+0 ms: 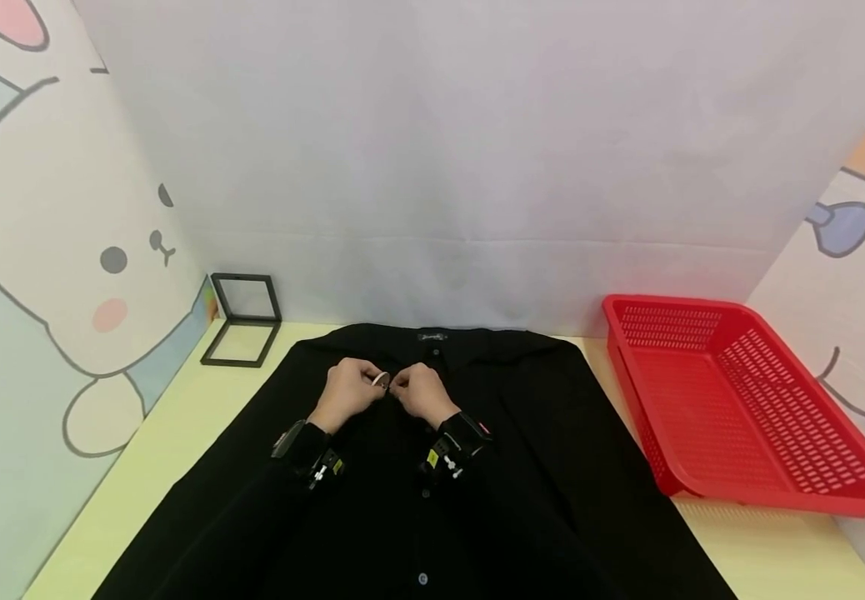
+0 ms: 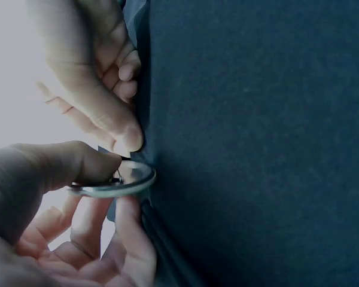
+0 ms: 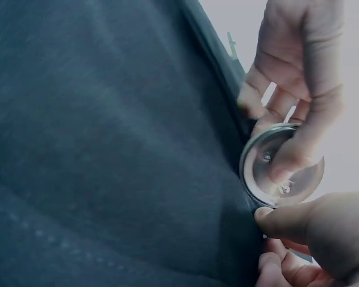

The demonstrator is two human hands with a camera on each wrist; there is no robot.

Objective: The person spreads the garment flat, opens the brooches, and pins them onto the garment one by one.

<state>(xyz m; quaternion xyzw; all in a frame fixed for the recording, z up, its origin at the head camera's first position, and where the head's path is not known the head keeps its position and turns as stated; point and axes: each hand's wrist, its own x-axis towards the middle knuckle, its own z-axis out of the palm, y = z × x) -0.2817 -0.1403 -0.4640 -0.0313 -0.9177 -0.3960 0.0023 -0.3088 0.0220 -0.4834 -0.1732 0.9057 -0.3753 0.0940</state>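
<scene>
A black button-up shirt (image 1: 537,417) lies spread out, its collar toward the back wall. Over its upper chest, my left hand (image 1: 346,392) pinches a round pin badge (image 3: 260,170) between thumb and fingers. The badge's shiny metal back faces the thumb, which presses near the pin fitting in the right wrist view. Right beside it, my right hand (image 1: 422,393) pinches a fold of the shirt's dark cloth between thumb and finger. The badge's edge is close to the cloth in the left wrist view (image 2: 146,173). Whether the pin pierces the cloth cannot be told.
At the right stands a red plastic basket (image 1: 631,392) with perforated sides. A black-framed clear case (image 1: 241,321) is unfolded at the back left of the pale yellow table (image 1: 136,467). White and cartoon-printed panels enclose the back and sides.
</scene>
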